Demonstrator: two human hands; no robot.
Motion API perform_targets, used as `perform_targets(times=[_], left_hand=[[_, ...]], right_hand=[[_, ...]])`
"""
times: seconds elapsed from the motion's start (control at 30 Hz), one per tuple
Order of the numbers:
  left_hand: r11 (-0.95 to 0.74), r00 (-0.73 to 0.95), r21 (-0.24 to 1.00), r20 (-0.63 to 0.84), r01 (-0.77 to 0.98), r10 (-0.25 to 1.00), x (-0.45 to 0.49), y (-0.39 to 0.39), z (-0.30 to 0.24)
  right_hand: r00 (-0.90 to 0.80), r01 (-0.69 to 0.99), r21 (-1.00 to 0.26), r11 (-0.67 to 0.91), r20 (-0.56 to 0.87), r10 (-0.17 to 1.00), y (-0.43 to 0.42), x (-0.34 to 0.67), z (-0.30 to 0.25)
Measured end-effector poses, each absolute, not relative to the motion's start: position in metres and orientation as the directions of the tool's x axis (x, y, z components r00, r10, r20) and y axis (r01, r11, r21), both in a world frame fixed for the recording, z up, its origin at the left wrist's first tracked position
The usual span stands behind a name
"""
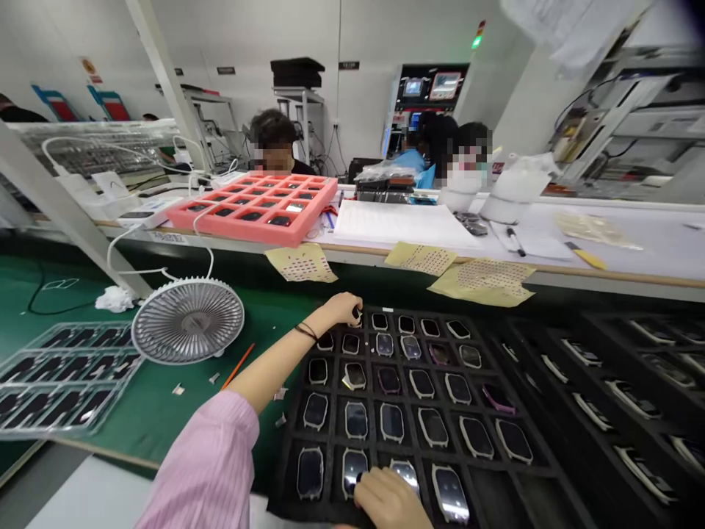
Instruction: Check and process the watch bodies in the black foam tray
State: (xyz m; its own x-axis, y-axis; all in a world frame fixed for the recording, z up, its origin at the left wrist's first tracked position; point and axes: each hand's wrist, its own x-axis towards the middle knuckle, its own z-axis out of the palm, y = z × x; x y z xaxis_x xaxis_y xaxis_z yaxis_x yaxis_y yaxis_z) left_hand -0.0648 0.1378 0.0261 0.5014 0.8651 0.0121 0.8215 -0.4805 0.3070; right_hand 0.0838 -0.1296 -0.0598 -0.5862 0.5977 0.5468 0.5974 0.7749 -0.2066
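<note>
A black foam tray (485, 496) lies in front of me, its pockets filled with several watch cases (391, 422). My left hand (344, 308) reaches to the tray's far left corner, fingers curled round a watch case (357, 317) there. A pink sleeve covers that upper arm and a dark band sits on the wrist. My right hand (388, 499) rests at the tray's near edge, fingers bent down onto a watch case (353, 469) in the front row.
A small white fan (188, 320) stands on the green mat to the left, beside a clear tray (60, 378) of dark parts. More black trays (622, 382) lie to the right. A pink tray (258, 206) sits on the raised shelf; people sit behind it.
</note>
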Motion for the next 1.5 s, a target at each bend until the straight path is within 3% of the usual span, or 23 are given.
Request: perform_targets(times=[0.13, 0.4, 0.57, 0.7, 0.83, 0.9, 0.97, 1.03, 1.1, 1.2, 1.33, 1.5], left_hand=[[-0.461, 0.492, 0.364, 0.01, 0.809, 0.87, -0.062, 0.133, 0.023], [-0.351, 0.373, 0.485, 0.055, 0.801, 0.926, -0.068, 0.12, 0.008], [-0.29, 0.303, 0.573, 0.075, 0.767, 0.95, -0.066, 0.122, -0.005], [-0.215, 0.165, 0.665, 0.139, 0.715, 0.976, -0.062, 0.125, -0.02], [-0.161, -0.02, 0.737, 0.23, 0.656, 0.973, -0.055, 0.114, -0.026], [-0.149, -0.046, 0.854, 0.198, 0.499, 0.979, -0.048, 0.103, -0.023], [-0.096, 0.009, 0.985, 0.096, 0.146, 0.995, -0.04, 0.089, -0.019], [0.037, 0.117, 0.969, -0.008, -0.244, 0.993, -0.033, 0.076, -0.018], [0.16, 0.196, 0.875, -0.077, -0.456, 0.978, -0.027, 0.065, -0.021], [0.26, 0.248, 0.777, -0.137, -0.574, 0.959, -0.019, 0.054, -0.027], [0.334, 0.294, 0.737, -0.19, -0.588, 0.937, -0.012, 0.046, -0.027], [0.391, 0.38, 0.776, -0.211, -0.496, 0.901, -0.009, 0.041, -0.023]], right_hand=[[-0.565, 0.601, -0.341, 0.723, 0.458, 0.686, -0.139, 0.086, -0.046], [-0.558, 0.587, -0.338, 0.735, 0.488, 0.671, -0.145, 0.091, -0.045], [-0.609, 0.501, -0.526, 0.687, 0.35, 0.712, -0.138, 0.115, -0.026], [-0.632, 0.498, -0.553, 0.668, 0.296, 0.716, -0.106, 0.153, 0.005], [-0.465, 0.551, -0.62, 0.559, 0.328, 0.822, -0.046, 0.176, 0.022], [-0.348, 0.528, -0.671, 0.52, 0.387, 0.854, -0.013, 0.176, 0.019], [-0.239, 0.477, -0.715, 0.512, 0.455, 0.858, 0.016, 0.17, 0.008], [-0.177, 0.412, -0.751, 0.516, 0.49, 0.854, 0.036, 0.162, -0.007], [-0.167, 0.352, -0.766, 0.537, 0.514, 0.842, 0.046, 0.155, -0.021], [-0.244, 0.339, -0.711, 0.616, 0.566, 0.788, 0.046, 0.151, -0.034], [-0.297, 0.351, -0.622, 0.7, 0.634, 0.714, 0.039, 0.153, -0.034], [-0.237, 0.291, -0.728, 0.62, 0.573, 0.784, 0.039, 0.16, -0.028]])
